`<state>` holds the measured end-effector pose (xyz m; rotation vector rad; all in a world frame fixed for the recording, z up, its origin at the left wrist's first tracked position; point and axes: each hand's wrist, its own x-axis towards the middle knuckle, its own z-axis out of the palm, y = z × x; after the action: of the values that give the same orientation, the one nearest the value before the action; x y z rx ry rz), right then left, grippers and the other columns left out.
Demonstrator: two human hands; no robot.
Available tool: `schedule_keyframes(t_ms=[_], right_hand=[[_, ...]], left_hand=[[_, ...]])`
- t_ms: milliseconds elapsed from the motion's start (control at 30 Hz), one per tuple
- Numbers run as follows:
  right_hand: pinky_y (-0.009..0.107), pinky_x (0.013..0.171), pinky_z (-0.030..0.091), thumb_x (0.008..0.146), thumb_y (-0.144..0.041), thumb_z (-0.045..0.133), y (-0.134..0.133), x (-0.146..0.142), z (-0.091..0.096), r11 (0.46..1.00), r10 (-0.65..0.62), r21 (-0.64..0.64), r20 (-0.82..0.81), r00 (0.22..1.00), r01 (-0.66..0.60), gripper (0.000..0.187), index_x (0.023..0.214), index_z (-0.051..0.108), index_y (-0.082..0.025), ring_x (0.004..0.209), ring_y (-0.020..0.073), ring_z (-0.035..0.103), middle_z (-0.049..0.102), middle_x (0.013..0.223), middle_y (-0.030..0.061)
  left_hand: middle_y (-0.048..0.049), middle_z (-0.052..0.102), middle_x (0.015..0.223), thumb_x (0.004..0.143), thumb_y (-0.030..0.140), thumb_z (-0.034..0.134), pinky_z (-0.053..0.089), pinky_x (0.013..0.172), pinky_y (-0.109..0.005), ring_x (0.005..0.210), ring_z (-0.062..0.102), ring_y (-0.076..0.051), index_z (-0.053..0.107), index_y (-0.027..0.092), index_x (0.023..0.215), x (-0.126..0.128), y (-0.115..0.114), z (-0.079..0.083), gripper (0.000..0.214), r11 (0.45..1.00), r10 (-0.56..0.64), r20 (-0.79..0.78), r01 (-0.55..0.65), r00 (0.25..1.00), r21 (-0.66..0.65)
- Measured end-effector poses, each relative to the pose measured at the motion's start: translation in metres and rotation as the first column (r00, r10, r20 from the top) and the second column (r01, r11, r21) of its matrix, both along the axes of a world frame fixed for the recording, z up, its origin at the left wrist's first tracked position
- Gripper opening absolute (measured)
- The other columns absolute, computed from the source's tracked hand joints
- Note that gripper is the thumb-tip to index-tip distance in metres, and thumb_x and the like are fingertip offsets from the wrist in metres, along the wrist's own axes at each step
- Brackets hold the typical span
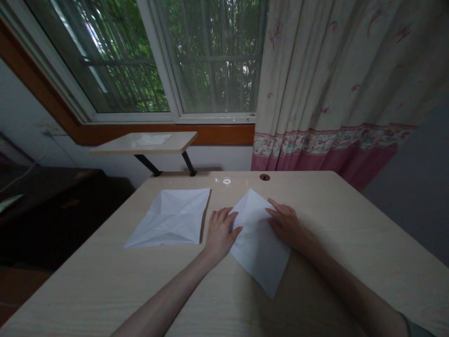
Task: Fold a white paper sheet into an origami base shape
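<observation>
A white sheet of paper (261,248) lies on the desk, turned so that one corner points toward me and another away. My left hand (221,231) rests on its left edge, with thumb and fingers apart. On the opposite edge is my right hand (284,222), its fingers spread and their tips touching the paper. Left of my left hand lies a second white sheet (171,217), marked with crossing creases and slightly raised along its right edge. Neither hand touches that creased sheet.
The pale wooden desk (351,243) carries a small raised shelf (121,144) at its back left, with a white folded paper (152,139) on it. A cable hole (264,177) sits near the back edge. Behind are a window (217,61) and a long curtain (315,93).
</observation>
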<state>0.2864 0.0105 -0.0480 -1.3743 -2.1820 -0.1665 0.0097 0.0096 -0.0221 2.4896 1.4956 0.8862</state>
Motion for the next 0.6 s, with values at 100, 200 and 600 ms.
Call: schedule_keyframes(t_ms=[100,200,600], right_hand=[[0.055,0.102,0.042,0.09,-0.017,0.051,0.0001,-0.0004,-0.0012,1.0,-0.018,0.013,0.011,1.0,0.018,0.032,0.117,0.068,-0.021,0.119,0.0299,0.06,0.056,0.143,0.0149],[0.054,0.1,0.043,0.088,-0.014,0.05,0.0003,-0.0003,-0.0019,0.999,-0.029,0.022,0.012,1.0,0.029,0.033,0.115,0.069,-0.02,0.117,0.0297,0.061,0.057,0.142,0.0149],[0.054,0.103,0.043,0.087,-0.013,0.047,0.0032,0.0068,-0.0005,0.999,0.024,0.033,-0.13,0.991,-0.02,0.044,0.125,0.066,-0.026,0.122,0.0295,0.058,0.062,0.136,0.0101]], left_hand=[[-0.0109,0.061,0.131,0.082,0.026,0.077,0.036,0.111,-0.055,0.123,0.052,-0.032,0.064,0.02,0.122,-0.0001,-0.0005,0.0009,0.042,1.0,-0.004,-0.011,0.004,1.0,0.011],[-0.0107,0.061,0.129,0.082,0.025,0.076,0.038,0.11,-0.056,0.122,0.053,-0.032,0.064,0.021,0.122,0.0004,-0.0015,0.0029,0.041,1.0,-0.002,-0.002,0.002,1.0,0.019],[-0.0084,0.062,0.126,0.081,0.013,0.067,0.027,0.113,-0.062,0.119,0.056,-0.029,0.063,0.025,0.123,0.0002,-0.0023,0.0084,0.044,0.999,-0.023,0.05,0.021,0.998,0.027]])
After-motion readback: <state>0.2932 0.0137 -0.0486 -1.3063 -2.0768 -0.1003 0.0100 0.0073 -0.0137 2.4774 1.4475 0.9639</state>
